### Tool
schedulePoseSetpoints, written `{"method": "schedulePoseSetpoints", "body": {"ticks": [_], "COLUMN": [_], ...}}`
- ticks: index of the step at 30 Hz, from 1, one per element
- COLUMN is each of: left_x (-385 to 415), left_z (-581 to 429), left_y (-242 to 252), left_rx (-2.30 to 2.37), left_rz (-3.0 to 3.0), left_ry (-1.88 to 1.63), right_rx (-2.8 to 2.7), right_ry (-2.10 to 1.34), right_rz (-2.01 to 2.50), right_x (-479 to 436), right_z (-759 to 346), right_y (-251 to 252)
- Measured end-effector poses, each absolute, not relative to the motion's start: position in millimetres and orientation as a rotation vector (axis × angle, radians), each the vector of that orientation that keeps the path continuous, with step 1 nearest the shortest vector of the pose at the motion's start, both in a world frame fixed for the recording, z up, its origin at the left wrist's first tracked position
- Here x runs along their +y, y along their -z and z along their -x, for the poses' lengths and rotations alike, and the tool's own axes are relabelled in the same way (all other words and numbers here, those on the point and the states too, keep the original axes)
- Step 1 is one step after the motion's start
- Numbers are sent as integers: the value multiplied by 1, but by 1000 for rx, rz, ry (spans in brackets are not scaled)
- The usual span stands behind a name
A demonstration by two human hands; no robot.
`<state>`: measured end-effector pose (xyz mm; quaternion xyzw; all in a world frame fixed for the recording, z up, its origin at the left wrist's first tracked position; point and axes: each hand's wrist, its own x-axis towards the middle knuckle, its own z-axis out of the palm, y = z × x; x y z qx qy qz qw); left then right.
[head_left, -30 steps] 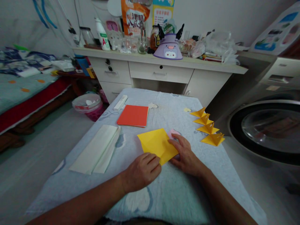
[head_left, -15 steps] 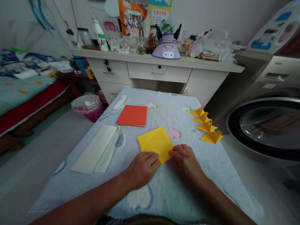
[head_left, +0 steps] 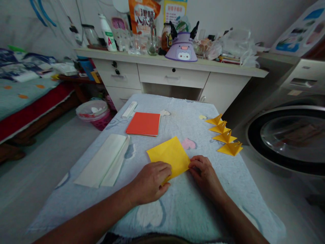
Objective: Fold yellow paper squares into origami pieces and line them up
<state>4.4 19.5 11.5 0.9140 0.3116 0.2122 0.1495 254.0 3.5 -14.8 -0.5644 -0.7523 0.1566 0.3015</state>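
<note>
A square sheet of yellow origami paper lies turned cornerwise on the cloth-covered table, with faint creases across it. My left hand rests over its near left edge, fingers curled and thumb under the near corner. At the right corner, my right hand pinches the paper between thumb and fingers. To the right stand several folded yellow paper figures in a row. A stack of red paper lies beyond my left hand, and a folded pale sheet is to its left.
A narrow white box lies at the table's far left. Behind the table is a white cabinet with bottles, jars and a purple visor on top. A washing machine stands at the right, a pink bin at the left.
My left hand has turned a little, and its thumb now shows at the near corner. My right hand has shifted slightly right, to the paper's right corner.
</note>
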Motion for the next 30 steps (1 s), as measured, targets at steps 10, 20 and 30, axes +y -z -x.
{"method": "schedulePoseSetpoints", "body": {"ticks": [10, 20, 30], "left_x": [16, 28, 28], "left_z": [-4, -11, -9], "left_y": [-13, -16, -10], "left_rx": [896, 1015, 1140], "left_rz": [-2525, -2423, -2315], "left_ry": [-561, -553, -709], "right_rx": [-1996, -2029, -2008], "right_ry": [-476, -447, -461], "right_rz": [1532, 1455, 1567], "right_x": [2, -1, 2], "right_z": [-258, -261, -256], "right_y": [11, 10, 11]}}
